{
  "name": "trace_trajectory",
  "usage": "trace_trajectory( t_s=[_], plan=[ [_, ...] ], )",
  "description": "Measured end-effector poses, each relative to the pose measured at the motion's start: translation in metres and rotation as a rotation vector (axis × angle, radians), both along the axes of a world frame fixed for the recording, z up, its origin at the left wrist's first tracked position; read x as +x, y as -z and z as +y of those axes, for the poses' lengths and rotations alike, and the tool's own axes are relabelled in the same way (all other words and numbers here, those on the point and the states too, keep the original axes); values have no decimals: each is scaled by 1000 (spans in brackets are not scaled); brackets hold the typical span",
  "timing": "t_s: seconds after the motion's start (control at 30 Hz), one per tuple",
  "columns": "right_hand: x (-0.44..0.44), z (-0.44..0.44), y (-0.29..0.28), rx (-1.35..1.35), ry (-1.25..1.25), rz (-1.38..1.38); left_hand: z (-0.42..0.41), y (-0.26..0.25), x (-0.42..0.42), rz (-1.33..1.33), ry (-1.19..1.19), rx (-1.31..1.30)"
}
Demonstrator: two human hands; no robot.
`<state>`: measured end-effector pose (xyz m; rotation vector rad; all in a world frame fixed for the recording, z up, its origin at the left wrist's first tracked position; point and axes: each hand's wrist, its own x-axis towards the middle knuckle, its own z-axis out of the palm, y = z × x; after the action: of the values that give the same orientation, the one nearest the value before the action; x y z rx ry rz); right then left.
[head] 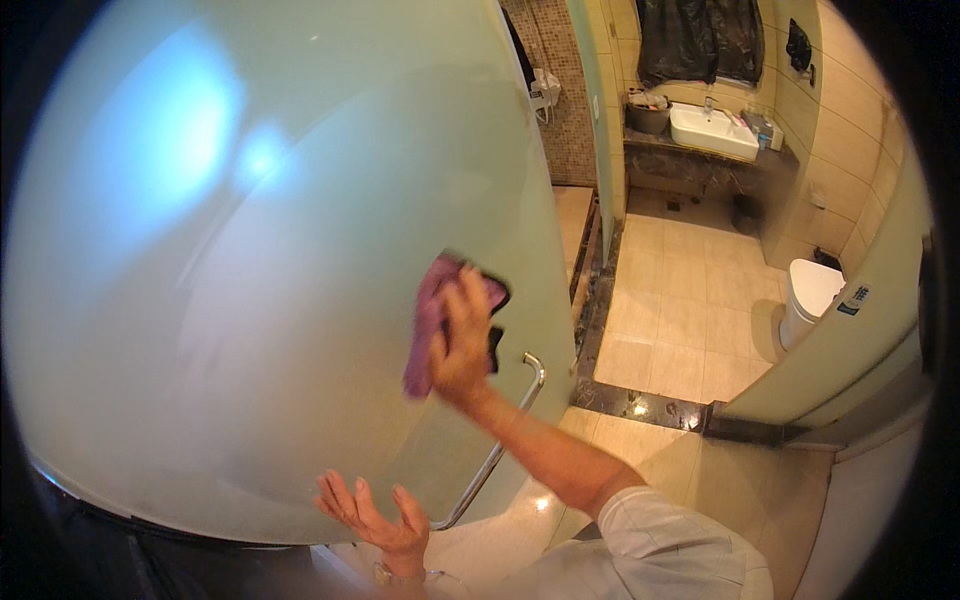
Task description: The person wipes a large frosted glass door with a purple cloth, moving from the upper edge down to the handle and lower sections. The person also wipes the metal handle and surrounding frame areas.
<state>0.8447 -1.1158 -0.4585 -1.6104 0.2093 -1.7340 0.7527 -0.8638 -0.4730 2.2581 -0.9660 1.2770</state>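
A large frosted glass door (322,247) fills the left and middle of the view. My right hand (463,337) grips a folded purple cloth with a dark edge (424,330) and presses it to the glass, above the door's handle. Slight blur runs along the cloth and fingers. Lower down, my left hand (379,517) is raised close to the glass with its fingers spread and nothing in it; whether it touches the pane I cannot tell. Between my two arms runs a long chrome pull handle (491,469), fixed on the door near its free edge.
Beyond a dark stone threshold (637,405) lies a tiled bathroom floor (675,315). A white toilet (814,289) stands at the right, behind another frosted glass panel (817,360) bearing a sticker. At the back, a white washbasin (712,131) and a dark bucket (649,118) sit on a stone counter.
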Motion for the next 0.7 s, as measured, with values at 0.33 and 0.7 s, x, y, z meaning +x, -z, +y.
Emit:
trace_trajectory(
  t_s=[0.33,0.7],
  plan=[
    [59,-188,57,510,10,119,-4,26,26,-181,-237,99],
    [-31,84,138,364,-86,320,2,28,29,-159,-243,124]
  ],
)
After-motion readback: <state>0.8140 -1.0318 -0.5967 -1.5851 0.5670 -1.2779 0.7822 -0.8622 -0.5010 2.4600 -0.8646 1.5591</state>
